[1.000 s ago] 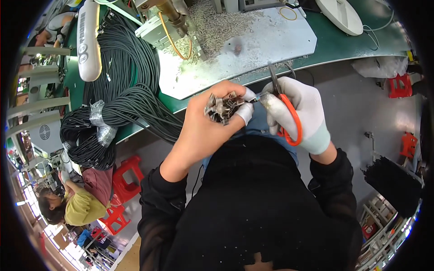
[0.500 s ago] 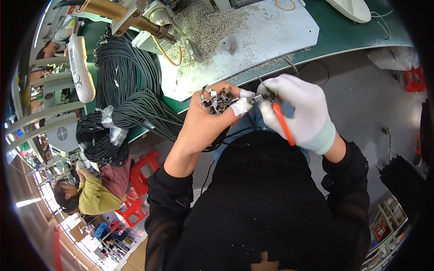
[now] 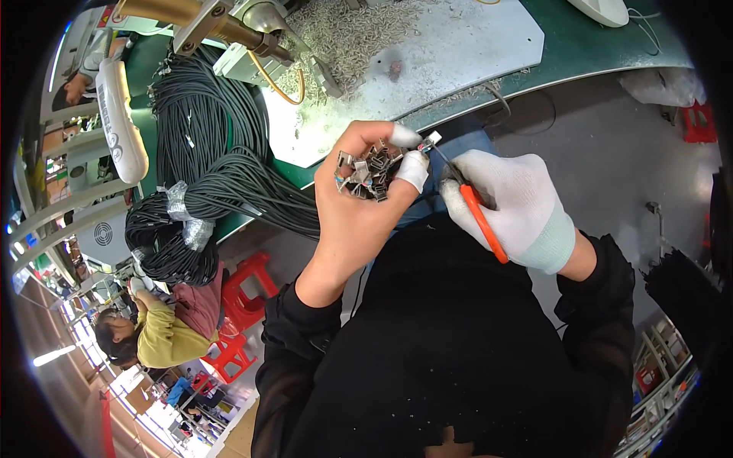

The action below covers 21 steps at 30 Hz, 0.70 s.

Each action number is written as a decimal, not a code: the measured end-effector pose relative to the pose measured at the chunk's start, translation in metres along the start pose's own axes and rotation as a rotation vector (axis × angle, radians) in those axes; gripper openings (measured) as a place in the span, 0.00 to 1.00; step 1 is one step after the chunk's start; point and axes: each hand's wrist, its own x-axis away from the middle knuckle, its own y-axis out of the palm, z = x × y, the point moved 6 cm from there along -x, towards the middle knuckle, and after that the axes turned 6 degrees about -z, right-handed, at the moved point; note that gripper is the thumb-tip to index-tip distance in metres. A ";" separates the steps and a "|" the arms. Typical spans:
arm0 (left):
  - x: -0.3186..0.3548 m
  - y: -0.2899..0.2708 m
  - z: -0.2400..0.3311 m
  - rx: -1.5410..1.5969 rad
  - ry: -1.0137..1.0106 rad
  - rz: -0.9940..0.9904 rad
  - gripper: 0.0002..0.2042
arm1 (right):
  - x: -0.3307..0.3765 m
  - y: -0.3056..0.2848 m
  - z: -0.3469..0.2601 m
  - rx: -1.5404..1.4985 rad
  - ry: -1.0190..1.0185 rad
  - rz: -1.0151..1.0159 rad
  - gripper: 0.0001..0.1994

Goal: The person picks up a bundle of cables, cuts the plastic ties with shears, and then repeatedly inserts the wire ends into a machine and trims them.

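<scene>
My left hand is closed around a bundle of metal connectors, whose ends stick up out of the palm. White covers sit on its thumb and forefinger. Between those two tips it pinches one connector with a pale end and some coloured wire. My right hand, in a white glove, grips an orange-handled tool. The tool's thin dark metal tip points at the pinched connector and seems to touch it. Its exact kind is partly hidden by my fingers. Black cables run to my left hand.
Ahead, a white board strewn with small metal bits lies on a green bench. A machine with a brass-coloured cylinder and a lamp stand left. Red stools and a seated person are at the lower left.
My right hand has shifted slightly down and right, uncovering the tool's thin tip. The left thumb and forefinger have moved, and the pinched connector now stands further up, angled away.
</scene>
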 end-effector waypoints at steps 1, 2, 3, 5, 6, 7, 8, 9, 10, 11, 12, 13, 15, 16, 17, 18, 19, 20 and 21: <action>0.001 0.001 0.003 -0.060 0.095 -0.007 0.09 | -0.001 0.001 -0.001 0.001 0.001 -0.004 0.06; 0.003 0.002 0.005 -0.120 0.189 -0.014 0.09 | -0.002 0.002 -0.003 -0.034 0.011 0.008 0.05; 0.005 0.003 0.009 -0.182 0.284 -0.019 0.09 | -0.003 0.003 -0.005 -0.069 0.021 0.020 0.06; 0.006 0.001 0.011 -0.284 0.295 -0.073 0.09 | -0.003 0.005 -0.004 -0.104 0.030 0.032 0.07; 0.007 0.002 0.013 -0.388 0.310 -0.130 0.09 | -0.002 0.008 -0.002 -0.110 0.002 0.050 0.06; 0.007 0.004 0.014 -0.491 0.323 -0.187 0.09 | -0.002 0.010 0.000 -0.116 -0.027 0.069 0.05; 0.006 0.004 0.015 -0.490 0.323 -0.186 0.09 | -0.001 0.011 0.000 -0.122 -0.057 0.088 0.05; 0.002 0.001 0.010 -0.338 0.185 -0.174 0.09 | -0.001 0.010 0.000 -0.121 -0.056 0.087 0.05; 0.000 -0.002 0.004 -0.187 0.046 -0.157 0.10 | -0.001 0.009 -0.001 -0.082 -0.065 0.098 0.05; 0.000 -0.003 -0.004 -0.035 -0.092 -0.139 0.10 | 0.000 0.009 -0.003 -0.041 -0.073 0.109 0.05; 0.001 -0.003 -0.004 -0.035 -0.093 -0.138 0.10 | 0.000 0.008 -0.005 -0.001 -0.080 0.121 0.04; 0.001 -0.004 -0.002 -0.120 -0.043 -0.130 0.10 | 0.000 0.008 -0.005 -0.001 -0.080 0.120 0.04; 0.003 -0.004 0.001 -0.287 0.058 -0.115 0.10 | -0.001 0.003 -0.010 0.234 -0.107 0.231 0.05; 0.003 -0.003 -0.003 -0.285 0.058 -0.117 0.10 | -0.002 0.001 -0.012 0.353 -0.119 0.286 0.06; 0.004 -0.002 -0.003 -0.366 0.119 -0.102 0.10 | -0.002 -0.001 -0.010 0.354 -0.118 0.287 0.06; 0.005 -0.001 -0.004 -0.447 0.180 -0.087 0.10 | -0.004 0.002 -0.007 0.363 -0.107 0.207 0.05; 0.005 -0.001 -0.002 -0.529 0.241 -0.071 0.11 | -0.006 0.004 -0.003 0.372 -0.097 0.127 0.04; 0.004 -0.001 -0.001 -0.528 0.241 -0.069 0.11 | -0.008 0.007 -0.001 0.380 -0.089 0.044 0.04; 0.001 -0.005 -0.007 -0.374 0.103 -0.073 0.11 | -0.010 0.005 -0.002 0.380 -0.091 0.042 0.04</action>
